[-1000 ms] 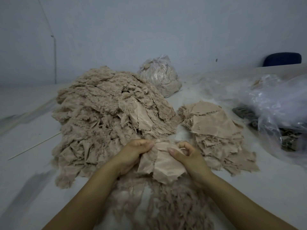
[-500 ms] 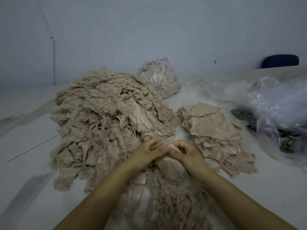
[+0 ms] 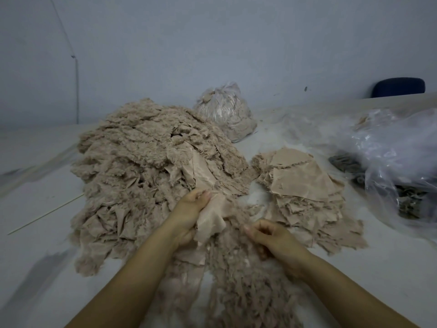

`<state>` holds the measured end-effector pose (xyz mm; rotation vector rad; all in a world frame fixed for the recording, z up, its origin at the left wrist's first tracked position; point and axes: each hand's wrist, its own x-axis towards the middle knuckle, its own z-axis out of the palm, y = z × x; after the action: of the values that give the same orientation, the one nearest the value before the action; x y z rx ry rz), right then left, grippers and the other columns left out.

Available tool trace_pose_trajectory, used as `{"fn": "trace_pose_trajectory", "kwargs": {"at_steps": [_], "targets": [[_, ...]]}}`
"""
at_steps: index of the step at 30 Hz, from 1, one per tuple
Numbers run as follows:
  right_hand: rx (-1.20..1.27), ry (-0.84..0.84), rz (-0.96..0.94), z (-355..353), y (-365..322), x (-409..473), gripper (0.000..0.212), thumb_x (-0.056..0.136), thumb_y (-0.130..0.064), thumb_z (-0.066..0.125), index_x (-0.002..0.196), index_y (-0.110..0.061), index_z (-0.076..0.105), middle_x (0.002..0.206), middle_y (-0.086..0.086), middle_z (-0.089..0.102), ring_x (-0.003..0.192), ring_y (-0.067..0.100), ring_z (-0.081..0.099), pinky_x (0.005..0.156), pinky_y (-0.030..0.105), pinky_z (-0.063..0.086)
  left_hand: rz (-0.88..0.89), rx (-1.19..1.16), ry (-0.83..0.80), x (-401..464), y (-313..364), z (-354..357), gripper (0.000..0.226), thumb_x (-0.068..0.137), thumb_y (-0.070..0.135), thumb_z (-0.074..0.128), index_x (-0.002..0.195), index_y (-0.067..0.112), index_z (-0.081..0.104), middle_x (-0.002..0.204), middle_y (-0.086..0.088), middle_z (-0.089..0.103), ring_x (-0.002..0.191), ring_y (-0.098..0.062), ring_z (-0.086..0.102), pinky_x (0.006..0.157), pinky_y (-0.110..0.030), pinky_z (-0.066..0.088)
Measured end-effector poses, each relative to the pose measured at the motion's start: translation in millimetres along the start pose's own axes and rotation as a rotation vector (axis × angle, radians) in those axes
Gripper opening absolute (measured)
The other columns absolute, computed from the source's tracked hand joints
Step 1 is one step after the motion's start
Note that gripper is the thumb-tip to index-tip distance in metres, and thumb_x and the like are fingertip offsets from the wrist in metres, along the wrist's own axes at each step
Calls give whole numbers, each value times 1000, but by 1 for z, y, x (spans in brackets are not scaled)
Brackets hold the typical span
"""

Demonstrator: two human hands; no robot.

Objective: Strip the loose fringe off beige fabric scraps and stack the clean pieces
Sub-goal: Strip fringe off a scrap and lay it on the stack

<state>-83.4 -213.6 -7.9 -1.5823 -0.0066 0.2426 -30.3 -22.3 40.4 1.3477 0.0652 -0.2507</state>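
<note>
now that your right hand [image 3: 272,235] has pulled away toward 4 o'clock, pinching fringe, your left hand [image 3: 191,209] grips the scrap [image 3: 212,218] alone. 1 strip looks torn off.

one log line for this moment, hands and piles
left hand: holds beige scrap | right hand: fingers curled, content unclear | clean stack: right of hands | fringed pile: left

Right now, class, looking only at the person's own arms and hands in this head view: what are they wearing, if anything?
Nothing shows as worn. Both forearms are bare up to the frame's lower edge, with no sleeve in view. The left hand and the right hand have no gloves, and no ring, watch or bracelet can be made out at either wrist. The picture is dim and slightly soft, so fine details such as nails cannot be judged.
</note>
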Motion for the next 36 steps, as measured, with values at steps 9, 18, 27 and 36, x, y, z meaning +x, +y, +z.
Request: {"fn": "trace_pose_trajectory", "kwargs": {"at_steps": [9,18,27,36], "targets": [[617,-127,154,29,-18,8,44,81,-36,66,113,-5,68,111,15,70,95,25,69,73,33,56,-33,-319,-218,-12,-7,11,27,90,5,50,114,-6,54,88,-15,67,78,-23,67,67,-32,58],[217,170,-166,36,-22,12,7,88,-8,65,88,-15,66,91,9,69,79,20,65,68,34,54,-232,-50,-230,-8,-10,16,55,81,55,56,94,4,71,85,-9,72,75,-22,70,60,-31,57],[228,197,-64,31,-17,14,14,86,-12,69,90,0,63,74,15,63,65,23,59,63,32,48,249,286,190,-3,-25,34,20,97,21,51,98,7,66,84,-7,68,75,-19,62,68,-26,50],[90,199,-215,33,-18,16,26,92,-23,62,66,-17,63,63,2,56,60,17,48,58,26,39,335,363,228,4,-28,28,33,99,21,45,68,17,53,62,6,53,57,-7,47,57,-22,40]]}}
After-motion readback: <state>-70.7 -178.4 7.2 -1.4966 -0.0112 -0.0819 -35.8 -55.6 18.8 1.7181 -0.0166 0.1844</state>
